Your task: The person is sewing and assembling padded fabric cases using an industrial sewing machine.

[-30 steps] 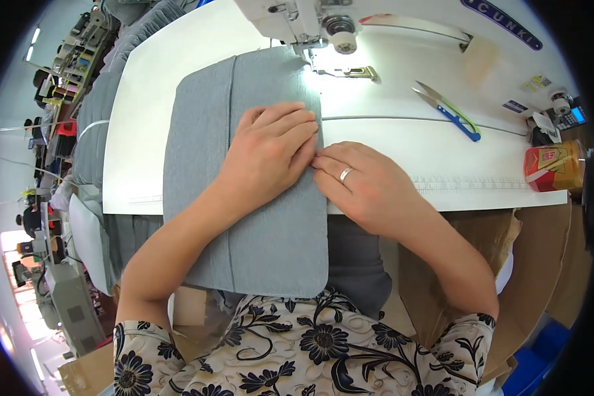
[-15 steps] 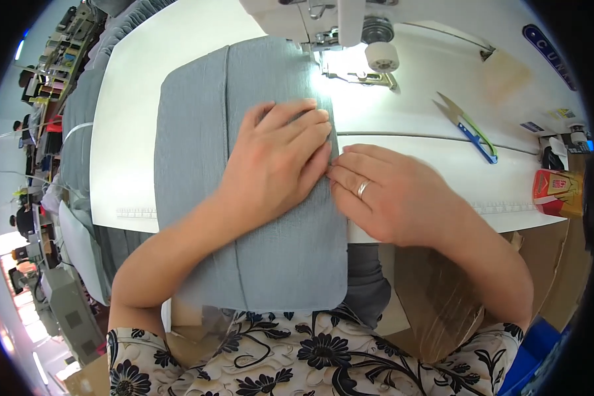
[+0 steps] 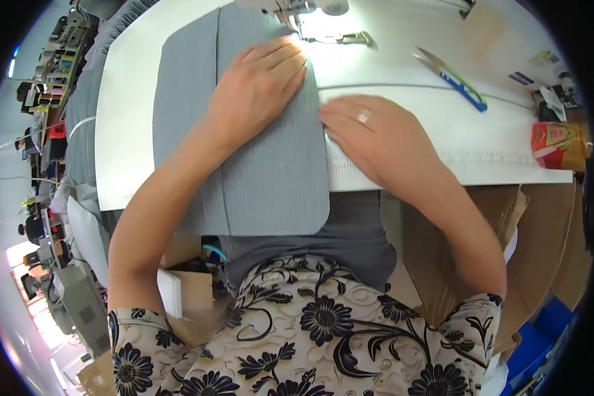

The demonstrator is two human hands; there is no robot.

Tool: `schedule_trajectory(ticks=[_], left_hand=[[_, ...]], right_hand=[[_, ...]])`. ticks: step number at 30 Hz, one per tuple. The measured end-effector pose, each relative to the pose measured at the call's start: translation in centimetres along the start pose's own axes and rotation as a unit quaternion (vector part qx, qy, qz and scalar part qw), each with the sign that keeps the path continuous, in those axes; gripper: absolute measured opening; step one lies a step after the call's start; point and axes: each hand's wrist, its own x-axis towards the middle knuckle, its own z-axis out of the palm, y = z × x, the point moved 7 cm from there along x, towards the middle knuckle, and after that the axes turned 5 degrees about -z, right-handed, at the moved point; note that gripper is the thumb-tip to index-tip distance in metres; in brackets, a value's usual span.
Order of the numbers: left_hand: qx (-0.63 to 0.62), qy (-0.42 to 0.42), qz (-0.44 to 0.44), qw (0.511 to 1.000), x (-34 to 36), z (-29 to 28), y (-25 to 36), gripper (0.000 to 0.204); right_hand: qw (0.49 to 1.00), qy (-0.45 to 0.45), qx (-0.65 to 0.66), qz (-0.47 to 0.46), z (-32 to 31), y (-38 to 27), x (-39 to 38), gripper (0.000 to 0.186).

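A grey fabric panel (image 3: 270, 185) with rounded corners and a lengthwise seam lies on the white sewing table, its near end reaching over the front edge. My left hand (image 3: 259, 86) rests flat on it, palm down, fingers stretched toward the lit needle area of the sewing machine (image 3: 290, 14). At the panel's right edge is my right hand (image 3: 379, 135), wearing a ring, with its fingertips closed together on the edge. Its thumb is partly hidden. A metal attachment (image 3: 350, 39) sits right of the needle area.
Thread snips (image 3: 461, 86) with blue and green handles lie on the table (image 3: 402, 72) at right. Farther right stands a red and gold container (image 3: 553, 145). Grey cloth (image 3: 84, 132) is heaped along the left side. A cardboard box (image 3: 468, 244) sits below the table's right front.
The view has shifted, so the machine sits higher in it. The panel and my left hand are nearer the needle. My right hand has separated from my left and stays by the panel's edge.
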Motion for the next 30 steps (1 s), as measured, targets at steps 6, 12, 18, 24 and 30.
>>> schedule_trajectory(ticks=[6, 12, 18, 24, 30], left_hand=[[-0.124, -0.175, 0.008, 0.977, -7.3, -4.5, 9.0, 0.052], [-0.094, -0.115, 0.024, 0.989, -9.5, -5.2, 10.1, 0.05], [-0.085, -0.066, 0.019, 0.994, -8.9, -6.2, 10.1, 0.033], [-0.093, -0.084, 0.021, 0.992, -7.8, -6.4, 10.6, 0.024], [-0.082, -0.133, -0.076, 0.985, -4.6, -5.9, 7.7, 0.026]], right_hand=[[0.996, 0.075, 0.046, 0.027, -2.2, -4.1, -6.3, 0.026], [0.996, 0.076, 0.047, -0.017, -0.7, -6.8, -5.5, 0.028], [0.986, 0.153, 0.058, -0.043, -0.6, -6.5, -4.4, 0.025], [0.986, 0.127, 0.079, -0.08, -0.8, -6.0, -4.4, 0.019], [0.983, 0.054, 0.115, -0.129, -1.0, -5.6, -3.2, 0.013]])
